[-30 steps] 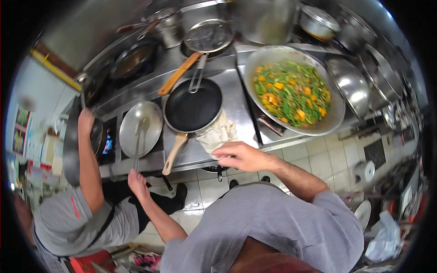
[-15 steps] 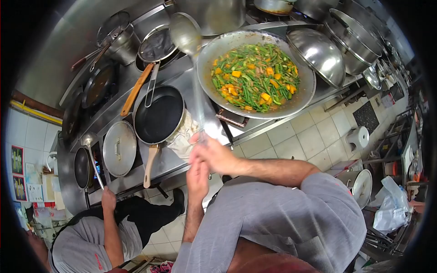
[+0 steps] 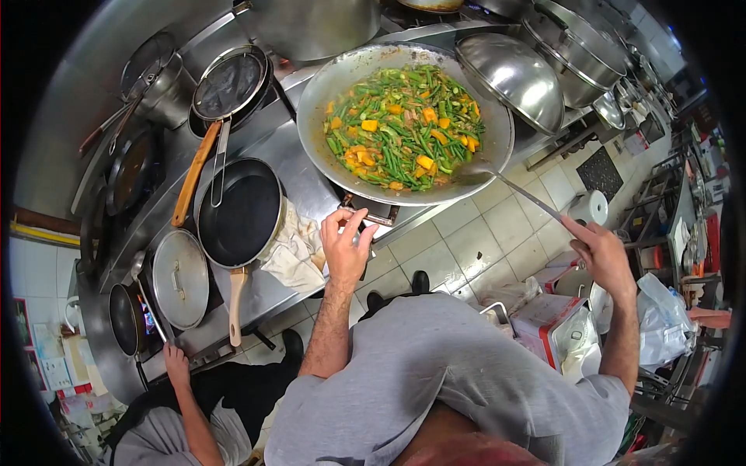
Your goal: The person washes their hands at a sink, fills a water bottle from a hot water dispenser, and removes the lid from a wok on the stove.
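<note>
A wide wok (image 3: 308, 116) holds green beans and orange chunks in sauce (image 3: 404, 128). My right hand (image 3: 602, 252) is wrapped round the long handle of a ladle (image 3: 528, 196), whose head rests in the food at the wok's right edge, partly sunk. My left hand (image 3: 346, 245) is raised at the stove's front edge, fingers bent and apart, beside a metal bar (image 3: 377, 216) below the wok. Whether the fingertips touch that bar is unclear.
Left of the wok are a black frying pan (image 3: 239, 210), a crumpled cloth (image 3: 299, 252), a lid (image 3: 180, 278) and strainers (image 3: 231, 81). A domed lid (image 3: 517, 78) leans at the wok's right. A co-worker's hand (image 3: 176, 363) holds another utensil at lower left.
The ladle has swung from above the wok's left side into the food at its right. My hands, earlier together, are now apart; the right has moved far right. The view has shifted.
</note>
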Demonstrator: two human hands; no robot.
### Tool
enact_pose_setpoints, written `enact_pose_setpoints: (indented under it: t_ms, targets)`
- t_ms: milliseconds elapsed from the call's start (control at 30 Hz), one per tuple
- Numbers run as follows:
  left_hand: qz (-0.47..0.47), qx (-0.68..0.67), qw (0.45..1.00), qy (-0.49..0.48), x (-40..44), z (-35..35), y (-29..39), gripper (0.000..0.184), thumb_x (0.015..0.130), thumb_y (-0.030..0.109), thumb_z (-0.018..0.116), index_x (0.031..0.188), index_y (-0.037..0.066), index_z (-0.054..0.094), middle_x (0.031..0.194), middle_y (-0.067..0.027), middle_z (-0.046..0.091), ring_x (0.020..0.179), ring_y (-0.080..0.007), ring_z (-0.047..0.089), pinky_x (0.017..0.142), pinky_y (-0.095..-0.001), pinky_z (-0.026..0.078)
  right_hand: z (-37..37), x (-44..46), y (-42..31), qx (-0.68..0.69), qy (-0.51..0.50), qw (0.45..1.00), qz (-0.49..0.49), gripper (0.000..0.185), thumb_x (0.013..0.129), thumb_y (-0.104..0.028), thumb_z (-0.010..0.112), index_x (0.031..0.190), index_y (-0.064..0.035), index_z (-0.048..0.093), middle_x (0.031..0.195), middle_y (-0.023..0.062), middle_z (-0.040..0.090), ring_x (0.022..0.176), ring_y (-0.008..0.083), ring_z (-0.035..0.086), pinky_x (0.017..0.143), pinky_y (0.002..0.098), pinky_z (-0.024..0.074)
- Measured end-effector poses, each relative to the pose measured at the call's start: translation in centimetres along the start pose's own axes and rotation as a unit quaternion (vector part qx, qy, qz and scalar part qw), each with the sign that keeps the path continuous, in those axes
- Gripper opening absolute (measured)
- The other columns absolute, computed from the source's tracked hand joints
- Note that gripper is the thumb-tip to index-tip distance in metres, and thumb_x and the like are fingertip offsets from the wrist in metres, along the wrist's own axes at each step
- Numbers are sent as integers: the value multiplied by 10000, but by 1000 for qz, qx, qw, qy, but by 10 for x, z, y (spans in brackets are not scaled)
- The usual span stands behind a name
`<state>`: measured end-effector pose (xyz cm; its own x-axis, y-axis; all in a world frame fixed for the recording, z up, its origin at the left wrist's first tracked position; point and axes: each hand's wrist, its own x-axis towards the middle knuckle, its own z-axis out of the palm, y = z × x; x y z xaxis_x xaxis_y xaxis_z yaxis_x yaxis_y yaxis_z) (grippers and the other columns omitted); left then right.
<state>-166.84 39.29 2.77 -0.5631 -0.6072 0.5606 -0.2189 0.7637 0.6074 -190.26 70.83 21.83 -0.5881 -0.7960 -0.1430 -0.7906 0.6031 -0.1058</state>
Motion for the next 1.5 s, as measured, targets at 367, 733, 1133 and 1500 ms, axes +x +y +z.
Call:
enact_pose_setpoints:
  t_ms: [367,733,1133,1500]
  targets:
    - [29,18,999,2,4,0,-7,366,642,136,789,988,102,677,916,-22,545,850,-197,494,788,-349,381,66,116,-66,-93,24,994,-46,510,759,-14,479,1229,-195,557,803,169,569,689,333,607,617,443,498]
    - [40,9,999,-6,4,1,-3,332,671,123,770,989,86,680,904,-31,542,856,-207,494,799,-360,378,115,210,-94,40,75,996,7,387,856,-85,437,1227,-143,532,850,197,631,809,358,632,705,469,504]
    - [-38,7,999,36,-3,-4,2,494,691,231,776,1119,65,592,1000,-100,504,950,-267,478,837,-387,377,61,143,-10,144,123,977,-93,347,883,-174,529,1226,-118,529,930,210,639,889,392,600,762,459,480]
    - [-107,-2,994,38,-6,9,2,499,660,245,801,1089,73,613,993,-96,490,944,-270,473,827,-387,378,103,353,87,-33,130,984,-116,439,859,-84,496,1295,-101,456,798,194,641,669,342,621,602,462,489]
